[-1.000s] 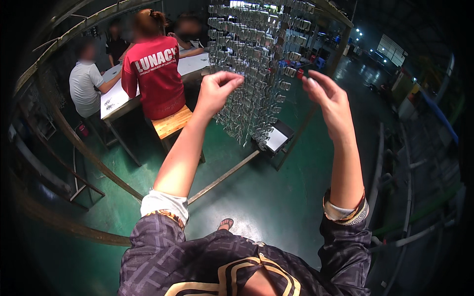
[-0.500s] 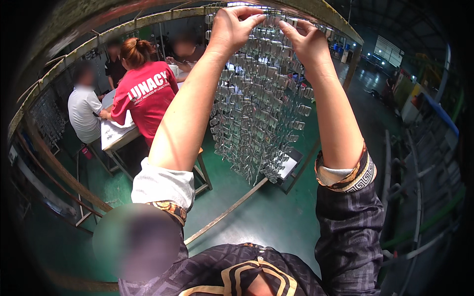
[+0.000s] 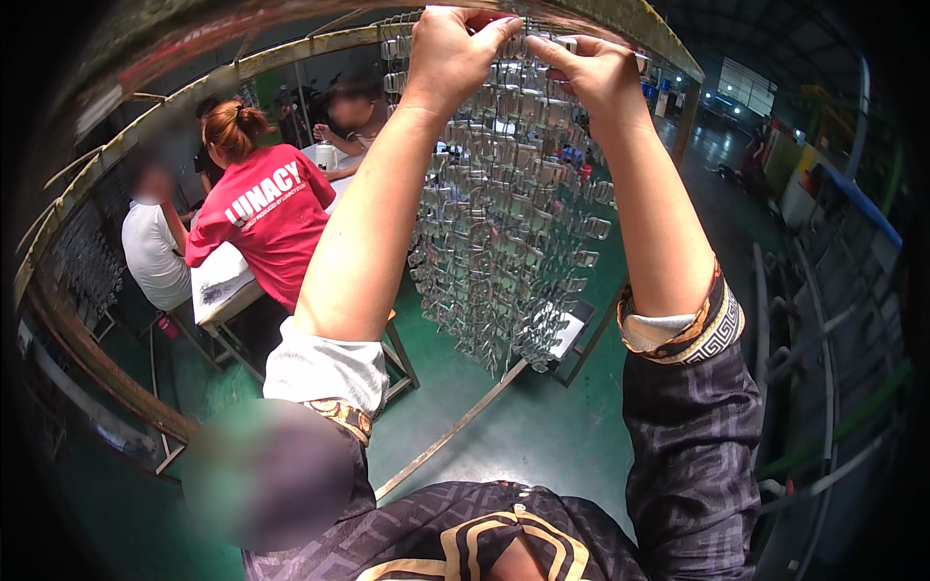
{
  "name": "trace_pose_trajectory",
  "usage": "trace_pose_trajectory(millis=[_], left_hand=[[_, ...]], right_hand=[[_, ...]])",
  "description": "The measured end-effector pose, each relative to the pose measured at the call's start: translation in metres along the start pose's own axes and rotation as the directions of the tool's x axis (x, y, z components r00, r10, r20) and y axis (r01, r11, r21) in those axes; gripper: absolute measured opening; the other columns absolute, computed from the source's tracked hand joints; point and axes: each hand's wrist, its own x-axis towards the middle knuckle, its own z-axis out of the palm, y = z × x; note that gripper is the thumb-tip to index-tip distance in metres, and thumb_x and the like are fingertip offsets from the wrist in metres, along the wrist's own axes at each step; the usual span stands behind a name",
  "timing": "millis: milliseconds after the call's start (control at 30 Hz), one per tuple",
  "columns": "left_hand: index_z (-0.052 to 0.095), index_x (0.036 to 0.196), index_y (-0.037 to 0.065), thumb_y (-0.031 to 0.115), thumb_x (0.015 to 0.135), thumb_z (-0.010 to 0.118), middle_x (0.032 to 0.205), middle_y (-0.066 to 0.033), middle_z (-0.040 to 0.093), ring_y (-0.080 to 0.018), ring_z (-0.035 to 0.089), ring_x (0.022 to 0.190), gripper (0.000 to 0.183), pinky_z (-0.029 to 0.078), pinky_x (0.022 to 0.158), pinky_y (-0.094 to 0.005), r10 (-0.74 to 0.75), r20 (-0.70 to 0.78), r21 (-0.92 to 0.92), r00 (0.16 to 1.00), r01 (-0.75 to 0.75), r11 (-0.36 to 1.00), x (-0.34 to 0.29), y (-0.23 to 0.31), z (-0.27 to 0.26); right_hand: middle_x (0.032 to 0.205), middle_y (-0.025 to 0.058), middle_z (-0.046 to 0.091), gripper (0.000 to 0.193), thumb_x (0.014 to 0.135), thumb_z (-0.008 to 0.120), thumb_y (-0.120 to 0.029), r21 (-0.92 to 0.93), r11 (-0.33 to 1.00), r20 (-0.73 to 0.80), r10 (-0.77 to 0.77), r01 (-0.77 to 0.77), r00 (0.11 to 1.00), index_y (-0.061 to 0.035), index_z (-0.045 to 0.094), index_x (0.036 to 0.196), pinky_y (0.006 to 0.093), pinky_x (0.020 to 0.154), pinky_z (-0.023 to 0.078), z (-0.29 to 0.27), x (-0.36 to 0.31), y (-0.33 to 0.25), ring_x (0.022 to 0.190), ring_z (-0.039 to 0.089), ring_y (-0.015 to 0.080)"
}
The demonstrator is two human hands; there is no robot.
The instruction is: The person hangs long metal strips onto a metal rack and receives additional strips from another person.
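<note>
Both arms high, the worker whose view we share brings two bare hands to the top of a thick cluster of metal pieces (image 3: 499, 208), which hangs in strands beneath the upper edge of a worn frame (image 3: 670, 41). We see the left hand (image 3: 449, 64) on the cluster's left side, thumb and fingers drawn close together, and the right hand (image 3: 603, 83) opposite, nearer the frame's right corner, its thumb and forefinger reaching inward. The fingertips face each other, just apart, neither hand clearly the closer to the topmost pieces; whether either one grips a piece we cannot tell. The strands' long axis runs straight down from the fingers, narrowing toward a dark stand with a pale top (image 3: 572, 329), so most of the cluster lies below and between the wrists. Beyond the frame's left side, we find a person in red (image 3: 266, 218) at a white table (image 3: 223, 259).
</note>
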Motion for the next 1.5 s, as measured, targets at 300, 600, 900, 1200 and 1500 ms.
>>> trace_pose_trajectory(millis=[300,600,900,1200,1500], left_hand=[[0.055,0.109,0.004,0.023,0.084,0.054,0.111,-0.0133,0.057,-0.0275,0.052,0.103,0.032,0.038,0.090,-0.0382,-0.055,0.169,0.159,0.984,0.028,0.987,0.025,-0.003,-0.002],[0.060,0.101,0.005,0.025,0.085,0.052,0.101,-0.0135,0.061,-0.0283,0.056,0.092,0.027,0.041,0.083,-0.0378,-0.092,0.284,0.392,0.954,-0.028,0.920,0.039,0.000,-0.007],[0.062,0.092,0.004,0.017,0.087,0.051,0.087,-0.0131,0.063,-0.0257,0.059,0.078,0.018,0.045,0.074,-0.0361,0.337,0.184,0.423,0.923,-0.384,0.821,0.013,0.028,-0.044],[0.058,0.088,-0.003,0.007,0.084,0.059,0.078,-0.0040,0.062,-0.0079,0.057,0.072,0.011,0.045,0.068,-0.0208,-0.275,0.270,-0.484,0.923,0.377,0.789,-0.039,0.090,-0.047],[0.054,0.089,-0.003,-0.001,0.085,0.054,0.084,-0.0036,0.058,-0.0075,0.054,0.078,0.005,0.044,0.070,-0.0211,-0.355,0.401,-0.505,0.845,0.527,0.684,-0.104,0.146,-0.018]], right_hand=[[0.068,-0.0025,0.060,0.024,0.073,0.075,-0.027,-0.008,0.994,-0.003,-0.113,0.113,0.994,-0.0047,0.067,0.082,0.0202,0.053,0.039,0.004,0.001,-0.007,0.058,0.048,0.0046],[0.095,0.0071,0.063,0.037,0.072,0.069,-0.005,0.090,0.943,-0.272,-0.286,0.321,0.919,-0.0005,0.057,0.107,0.0281,0.069,0.048,0.018,0.001,-0.022,0.083,0.059,0.0127],[0.071,-0.0004,0.059,0.024,0.076,0.070,-0.022,-0.071,0.996,-0.201,-0.076,0.063,0.977,-0.0013,0.065,0.087,0.0225,0.054,0.039,0.018,-0.022,-0.030,0.061,0.049,0.0067],[0.072,0.0052,0.067,0.024,0.075,0.071,-0.019,0.250,0.957,-0.172,0.191,-0.145,0.966,0.0020,0.069,0.087,0.0222,0.059,0.044,-0.006,-0.109,-0.041,0.065,0.056,0.0058],[0.079,0.0040,0.062,0.016,0.077,0.070,-0.011,0.323,0.874,-0.027,0.393,-0.364,0.919,-0.0006,0.069,0.090,0.0199,0.061,0.044,-0.092,-0.192,-0.027,0.069,0.057,0.0076]])
